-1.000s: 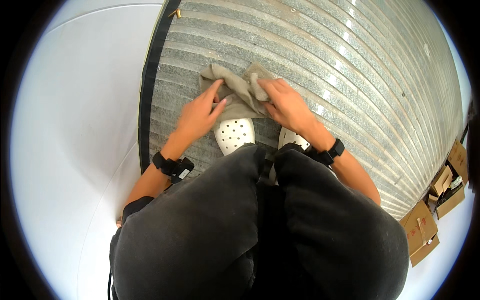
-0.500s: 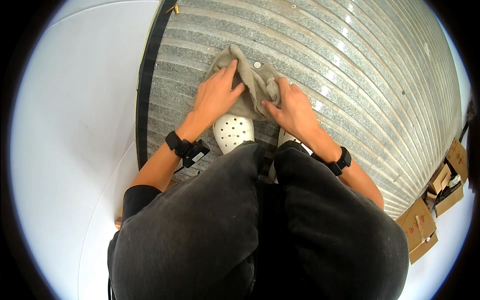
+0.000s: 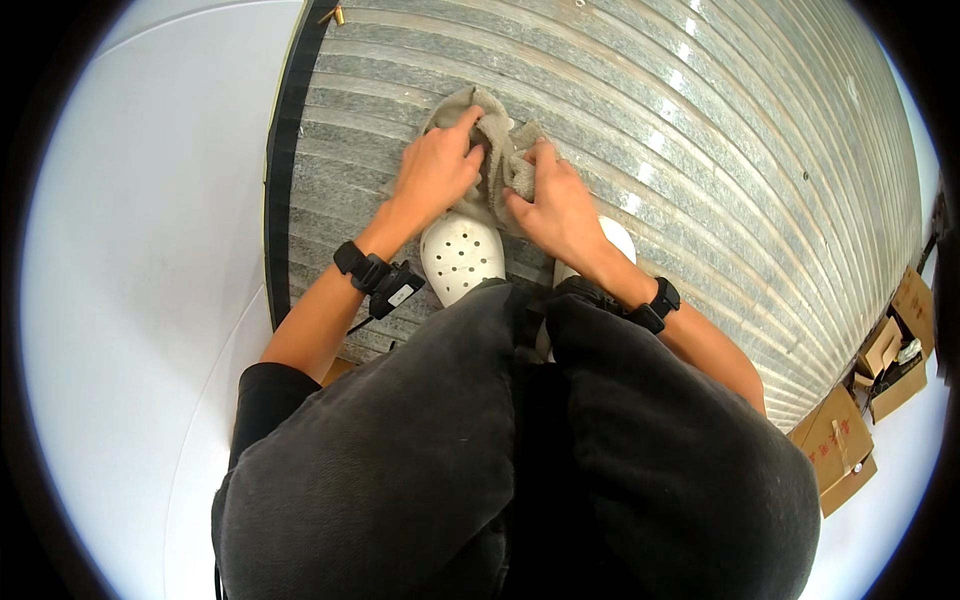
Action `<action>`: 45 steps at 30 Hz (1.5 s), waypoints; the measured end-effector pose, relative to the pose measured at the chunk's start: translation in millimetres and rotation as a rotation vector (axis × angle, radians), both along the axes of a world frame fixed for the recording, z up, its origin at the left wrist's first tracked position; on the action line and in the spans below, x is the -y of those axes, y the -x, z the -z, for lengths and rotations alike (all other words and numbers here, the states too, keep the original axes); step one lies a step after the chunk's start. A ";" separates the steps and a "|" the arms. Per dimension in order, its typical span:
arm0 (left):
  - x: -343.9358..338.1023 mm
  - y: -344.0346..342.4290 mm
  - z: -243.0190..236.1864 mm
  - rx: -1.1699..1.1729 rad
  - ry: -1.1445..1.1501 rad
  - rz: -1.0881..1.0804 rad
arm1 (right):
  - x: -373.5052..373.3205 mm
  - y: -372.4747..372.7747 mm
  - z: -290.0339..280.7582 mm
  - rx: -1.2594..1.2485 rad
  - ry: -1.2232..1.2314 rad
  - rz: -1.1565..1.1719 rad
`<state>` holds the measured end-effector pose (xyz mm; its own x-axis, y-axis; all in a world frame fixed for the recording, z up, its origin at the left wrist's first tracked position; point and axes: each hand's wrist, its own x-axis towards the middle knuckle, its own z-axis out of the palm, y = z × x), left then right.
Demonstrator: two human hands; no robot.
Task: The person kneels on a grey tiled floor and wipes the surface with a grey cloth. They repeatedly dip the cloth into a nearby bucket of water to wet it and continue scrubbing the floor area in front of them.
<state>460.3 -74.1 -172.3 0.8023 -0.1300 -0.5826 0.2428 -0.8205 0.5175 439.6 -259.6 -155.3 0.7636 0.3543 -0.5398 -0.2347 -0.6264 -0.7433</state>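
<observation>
A crumpled grey-beige cloth (image 3: 491, 170) lies bunched on a ribbed grey metal surface (image 3: 370, 120), just beyond my shoes. My left hand (image 3: 437, 170) grips its left side, with the index finger stretched along a raised fold. On the cloth's right side, my right hand (image 3: 556, 207) pinches a bunched part between thumb and fingers. A small pale round spot shows partly behind the cloth's far edge. Both wrists wear black bands, and a small black device hangs at the left one.
My white perforated clogs (image 3: 462, 258) stand on the ribbed surface; my right forearm partly covers one. A dark strip (image 3: 281, 190) edges the surface at left, beside a white floor. Small brass-coloured pieces (image 3: 339, 15) lie at the far left. Cardboard boxes (image 3: 838, 440) stand at right.
My right hand has moved left, drawing the cloth's right side inward into a narrower bunch. My left hand has shifted slightly, and more of the right clog now shows.
</observation>
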 end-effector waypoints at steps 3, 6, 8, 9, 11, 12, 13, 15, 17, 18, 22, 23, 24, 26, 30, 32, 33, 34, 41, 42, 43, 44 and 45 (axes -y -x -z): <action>5.9 -2.6 0.9 0.003 -0.005 0.008 | -12.4 8.9 9.7 0.040 -0.087 0.054; 7.7 -2.9 3.8 0.001 0.010 -0.016 | -29.8 5.2 8.9 0.009 -0.087 0.023; 6.2 -5.4 4.1 -0.042 0.030 -0.040 | -36.8 6.9 6.9 -0.010 -0.091 0.083; 5.3 -8.9 2.4 -0.085 0.040 -0.050 | -35.8 5.0 6.7 -0.069 -0.121 0.114; 3.7 -11.4 4.0 -0.119 0.056 -0.072 | -31.8 8.4 9.4 -0.079 -0.199 0.179; 3.1 -10.2 7.4 -0.112 0.063 -0.084 | -29.3 8.9 11.1 -0.083 -0.237 0.210; 2.7 -10.2 9.8 -0.104 0.069 -0.097 | -27.0 7.8 13.8 -0.161 -0.284 0.257; 2.6 -10.6 12.0 -0.140 0.096 -0.130 | -23.2 4.7 17.8 -0.324 -0.377 0.355; 1.6 -10.2 15.1 -0.177 0.184 -0.202 | -18.6 4.8 22.1 -0.356 -0.483 0.460; 0.6 -8.5 18.2 -0.197 0.258 -0.257 | -16.1 5.4 24.1 -0.371 -0.537 0.513; 3.1 -3.7 22.0 -0.232 0.392 -0.398 | -8.4 3.4 25.9 -0.554 -0.785 0.702; 2.0 -0.1 26.2 -0.204 0.395 -0.410 | -9.0 1.6 24.6 -0.560 -0.787 0.693; 1.4 3.6 30.3 -0.175 0.398 -0.424 | -9.5 -0.1 22.8 -0.566 -0.788 0.681; 2.2 5.5 29.5 -0.103 0.365 -0.436 | -6.2 -5.1 19.0 -0.591 -0.828 0.650; 12.8 11.2 -3.4 0.108 0.298 -0.473 | 5.3 -24.3 0.3 -0.564 -0.872 0.494; 13.8 -1.3 -41.4 0.142 0.258 -0.470 | 11.8 -44.8 -27.3 -0.479 -0.879 0.389; 13.5 -6.2 -55.6 0.219 0.302 -0.517 | 12.3 -60.9 -43.1 -0.438 -0.891 0.327; 12.4 -13.9 -70.1 0.299 0.335 -0.538 | 12.7 -78.5 -59.2 -0.379 -0.877 0.243; -8.6 -78.1 -195.0 1.088 0.453 -0.551 | -3.9 -199.6 -231.4 0.165 -0.712 -0.394; -12.1 -84.1 -211.9 1.164 0.478 -0.567 | -9.1 -211.0 -256.8 0.234 -0.635 -0.454; -18.5 -86.7 -227.0 1.294 0.402 -0.556 | -22.0 -216.1 -283.8 0.301 -0.657 -0.514; -18.8 -82.2 -256.8 1.238 0.404 -0.639 | -34.9 -218.7 -310.2 0.365 -0.669 -0.564; -30.6 -69.5 -282.8 1.214 0.486 -0.668 | -55.2 -213.9 -335.4 0.387 -0.673 -0.620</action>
<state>529.8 -43.5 110.5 0.7458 0.4722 0.4699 -0.2766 -0.4222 0.8633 653.5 -204.3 180.1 0.4209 0.8915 0.1673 0.3254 0.0238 -0.9453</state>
